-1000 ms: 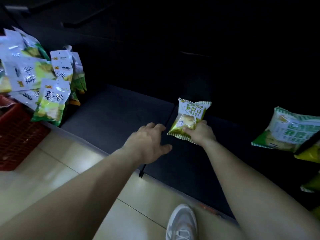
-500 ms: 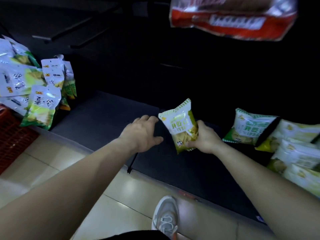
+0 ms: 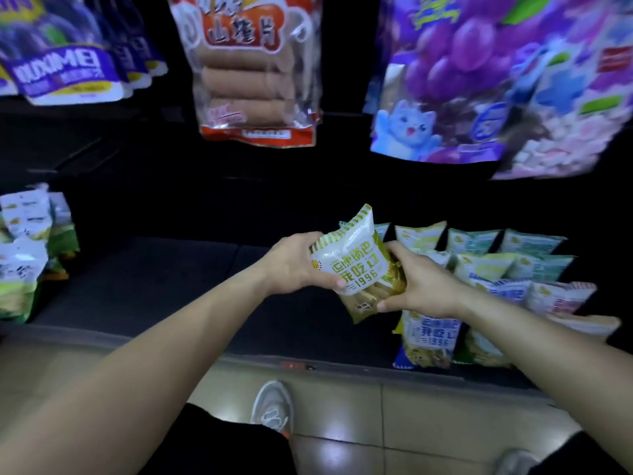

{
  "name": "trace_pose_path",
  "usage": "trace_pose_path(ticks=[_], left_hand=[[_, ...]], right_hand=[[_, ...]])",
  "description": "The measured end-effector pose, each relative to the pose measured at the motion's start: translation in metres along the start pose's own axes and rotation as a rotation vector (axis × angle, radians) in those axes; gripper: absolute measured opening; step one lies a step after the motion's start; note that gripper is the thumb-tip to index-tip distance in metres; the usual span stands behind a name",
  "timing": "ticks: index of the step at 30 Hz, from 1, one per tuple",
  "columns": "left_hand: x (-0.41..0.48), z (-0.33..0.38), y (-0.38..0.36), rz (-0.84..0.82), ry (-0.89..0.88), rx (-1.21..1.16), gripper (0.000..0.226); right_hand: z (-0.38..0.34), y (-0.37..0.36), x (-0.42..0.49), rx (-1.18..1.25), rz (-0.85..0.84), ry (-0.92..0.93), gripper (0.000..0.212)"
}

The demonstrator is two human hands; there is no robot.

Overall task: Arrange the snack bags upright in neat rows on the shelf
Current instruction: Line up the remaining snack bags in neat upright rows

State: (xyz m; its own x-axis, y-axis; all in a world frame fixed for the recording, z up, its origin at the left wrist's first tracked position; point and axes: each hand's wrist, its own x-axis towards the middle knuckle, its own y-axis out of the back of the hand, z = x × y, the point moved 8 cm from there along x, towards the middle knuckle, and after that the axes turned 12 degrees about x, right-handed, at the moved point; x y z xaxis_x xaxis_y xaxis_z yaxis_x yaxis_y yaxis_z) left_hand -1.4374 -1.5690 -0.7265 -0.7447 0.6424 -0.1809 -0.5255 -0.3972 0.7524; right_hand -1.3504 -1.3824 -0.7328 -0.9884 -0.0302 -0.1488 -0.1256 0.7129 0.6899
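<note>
Above the dark bottom shelf, a clear red-edged packet of brown rolls, blue-and-white pouches and a purple grape-printed bag are hanging, while rows of green-and-white snack bags are standing crowded at the right and a looser heap of similar bags is sitting at the far left. Over the bare middle of the shelf, the left hand and right hand are both gripping one white-and-green crinkled snack bag marked 1996, tilted, just beside the right-hand rows. Below, a grey sneaker is resting on the tiled floor.
</note>
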Motion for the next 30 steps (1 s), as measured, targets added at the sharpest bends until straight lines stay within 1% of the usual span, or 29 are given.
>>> trace_pose_path(ticks=[2,4,6,7,9,10,11,15,23,26,30], left_hand=[[0.006,0.016,-0.006,0.039,0.001,0.057,0.063],[0.015,0.025,-0.015,0.046,0.014,0.203,0.061],[0.027,0.029,-0.027,0.033,0.025,0.37,0.063],[0.033,0.028,-0.032,0.018,0.037,0.444,0.068],[0.049,0.02,-0.044,-0.013,0.075,0.58,0.095],[0.057,0.015,-0.05,-0.024,0.095,0.636,0.106],[0.066,0.011,-0.056,-0.032,0.111,0.671,0.111],[0.098,-0.012,-0.08,-0.07,0.163,0.725,0.111],[0.159,-0.056,-0.125,-0.125,0.218,0.721,0.111],[0.18,-0.062,-0.139,-0.149,0.219,0.692,0.108],[0.203,-0.067,-0.146,-0.119,0.222,0.613,0.101]], right_hand=[[0.011,0.008,-0.014,0.001,0.021,-0.027,0.1],[0.027,0.016,-0.022,-0.032,0.046,-0.077,0.104],[0.046,0.027,-0.029,-0.096,0.067,-0.123,0.098],[0.055,0.032,-0.031,-0.128,0.075,-0.14,0.092],[0.074,0.042,-0.036,-0.169,0.075,-0.186,0.084],[0.084,0.046,-0.038,-0.181,0.066,-0.217,0.083],[0.095,0.05,-0.039,-0.188,0.051,-0.249,0.081],[0.129,0.056,-0.034,-0.194,-0.004,-0.329,0.081],[0.16,0.041,-0.016,-0.204,-0.091,-0.383,0.082],[0.169,0.037,-0.012,-0.211,-0.11,-0.408,0.081],[0.179,0.031,-0.008,-0.19,-0.131,-0.431,0.079]])
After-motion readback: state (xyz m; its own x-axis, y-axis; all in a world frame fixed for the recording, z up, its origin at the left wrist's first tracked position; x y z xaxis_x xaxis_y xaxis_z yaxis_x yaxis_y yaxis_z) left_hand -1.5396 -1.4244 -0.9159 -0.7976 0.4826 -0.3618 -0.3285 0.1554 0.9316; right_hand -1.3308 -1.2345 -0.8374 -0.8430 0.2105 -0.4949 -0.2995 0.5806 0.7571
